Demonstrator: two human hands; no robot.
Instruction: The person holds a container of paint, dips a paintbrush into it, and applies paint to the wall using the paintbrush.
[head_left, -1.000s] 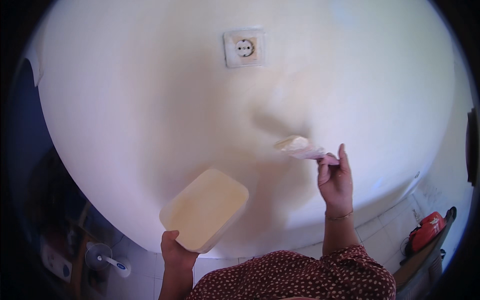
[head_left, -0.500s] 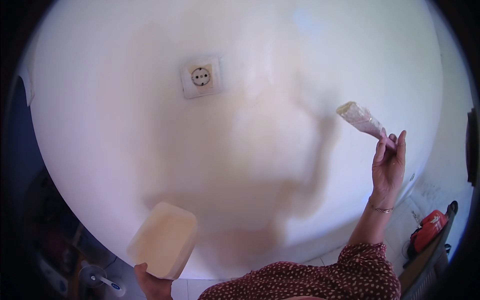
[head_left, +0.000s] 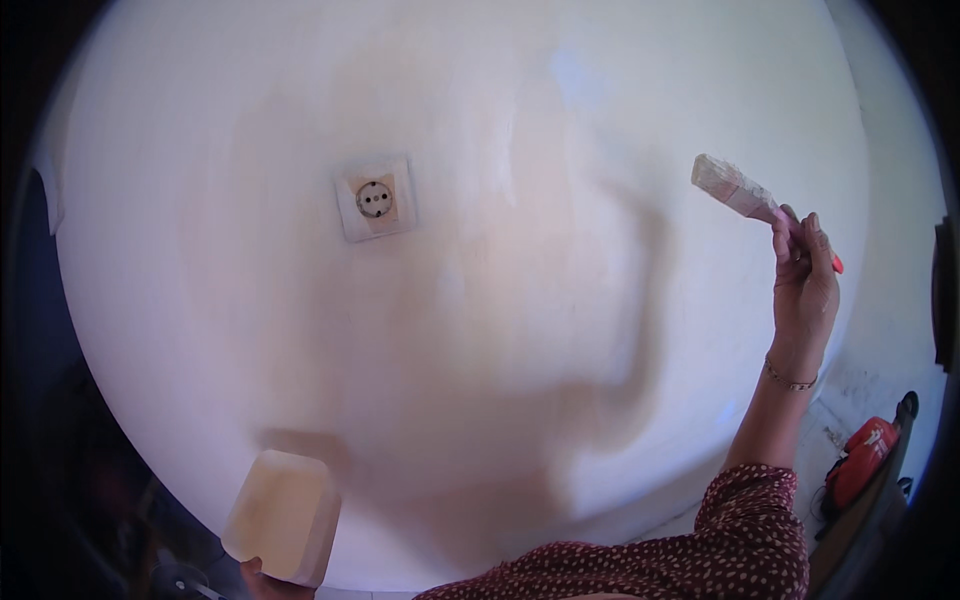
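- Holding brush (head_left: 738, 190) in right grip (head_left: 805, 275), lifted to about socket (head_left: 375, 199) height since a second ago, now farther from tub (head_left: 282, 505).
- Clutching tub in left grip (head_left: 272, 584), low before wall (head_left: 480, 300).

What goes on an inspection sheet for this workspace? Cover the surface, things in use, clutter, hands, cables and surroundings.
Surface: pale wall, patchy cream and white, with shadows across it.
Things in use: flat paintbrush, bristles pale-coated and apart from the wall; rectangular tub, tilted, contents hard to make out.
Clutter: red bag-like item at lower right; round object at lower left, too dim to identify.
Hands: left hand grips the tub, partly cut off by the frame; right hand holds the paintbrush by its handle.
Cables: nothing seen at the wall socket.
Surroundings: wall socket, plate smudged beige; dark area along the left.
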